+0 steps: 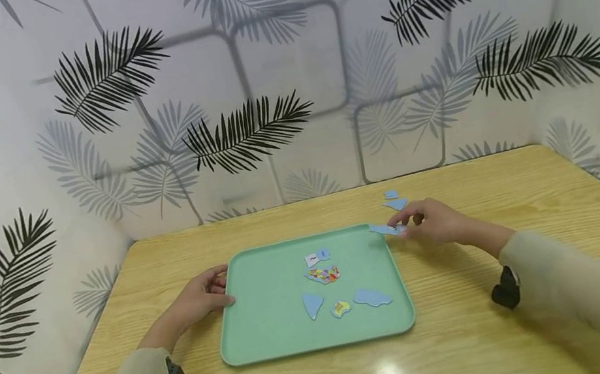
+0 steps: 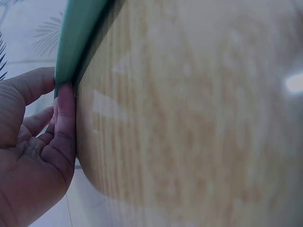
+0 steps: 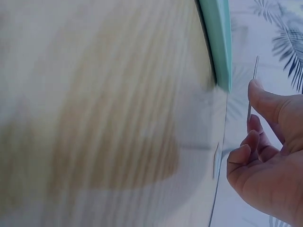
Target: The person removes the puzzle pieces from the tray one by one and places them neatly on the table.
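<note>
Over tabletop, right hand pinches blue strip pointing leftward; left hand holds tray.

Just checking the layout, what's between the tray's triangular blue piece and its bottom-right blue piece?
In the head view, a small yellow-patterned piece lies between them on the tray.

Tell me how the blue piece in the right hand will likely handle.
The blue piece is probably stiff: edge-on in the right wrist view, it looks straight. It seems light, being thin and pinched by the right hand. Being flat, it would likely slide rather than roll if pushed.
</note>
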The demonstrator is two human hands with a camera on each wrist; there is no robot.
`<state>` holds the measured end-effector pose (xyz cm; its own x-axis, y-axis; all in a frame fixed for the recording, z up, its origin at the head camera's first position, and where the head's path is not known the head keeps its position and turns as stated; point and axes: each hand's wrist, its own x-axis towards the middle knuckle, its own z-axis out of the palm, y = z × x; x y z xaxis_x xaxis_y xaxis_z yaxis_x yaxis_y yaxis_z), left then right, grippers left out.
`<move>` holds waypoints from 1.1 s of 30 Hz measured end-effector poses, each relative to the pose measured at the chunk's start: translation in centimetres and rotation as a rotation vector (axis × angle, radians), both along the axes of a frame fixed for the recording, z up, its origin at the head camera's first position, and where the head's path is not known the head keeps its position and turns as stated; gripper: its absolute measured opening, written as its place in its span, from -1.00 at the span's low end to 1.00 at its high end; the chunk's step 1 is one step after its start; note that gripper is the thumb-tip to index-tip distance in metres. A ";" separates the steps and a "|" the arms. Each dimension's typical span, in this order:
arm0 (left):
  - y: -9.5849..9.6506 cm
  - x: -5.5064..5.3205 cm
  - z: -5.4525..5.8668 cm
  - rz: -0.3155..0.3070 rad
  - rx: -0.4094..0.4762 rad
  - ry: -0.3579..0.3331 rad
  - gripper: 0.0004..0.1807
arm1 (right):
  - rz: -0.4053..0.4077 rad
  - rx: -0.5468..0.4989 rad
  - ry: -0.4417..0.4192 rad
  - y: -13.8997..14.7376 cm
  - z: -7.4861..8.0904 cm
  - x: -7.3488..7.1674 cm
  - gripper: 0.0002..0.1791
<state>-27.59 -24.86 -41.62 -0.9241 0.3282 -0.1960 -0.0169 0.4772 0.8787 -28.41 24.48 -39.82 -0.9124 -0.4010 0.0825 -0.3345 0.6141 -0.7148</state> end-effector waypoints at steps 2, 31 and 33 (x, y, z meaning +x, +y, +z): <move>0.0 0.0 0.0 0.001 -0.002 -0.001 -0.18 | -0.009 0.000 0.005 0.5 0.1 -0.4 -0.71; 0.0 0.1 0.2 0.001 -0.009 0.002 -0.17 | 0.021 0.104 -0.055 3.9 -0.6 -4.6 -0.72; 0.0 0.1 0.2 0.003 -0.017 0.007 -0.18 | 0.017 0.103 -0.066 4.0 -0.7 -4.8 -0.73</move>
